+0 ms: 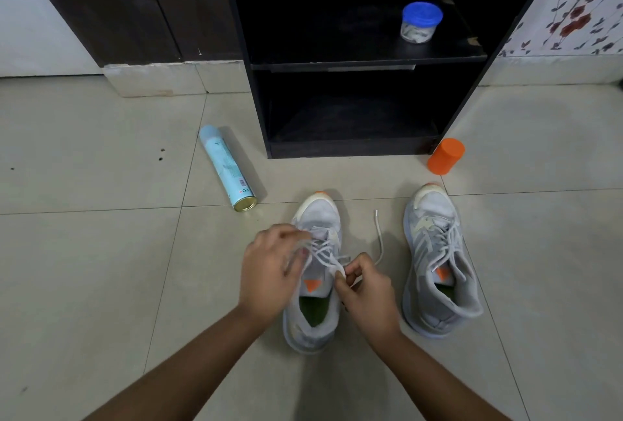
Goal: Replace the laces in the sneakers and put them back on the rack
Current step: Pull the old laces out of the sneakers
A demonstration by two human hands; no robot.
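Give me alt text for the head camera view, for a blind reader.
Two bare hands work a white lace on a grey fabric sneaker on a tiled floor: the left hand holds the lace at the eyelets, the right hand pinches it near the tongue. A matching laced sneaker stands beside it, before a dark wooden rack.

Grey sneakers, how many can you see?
2. One grey mesh sneaker under the left hand and right hand; the other sneaker to its right, untouched. The black rack's dark shelves may hide more.
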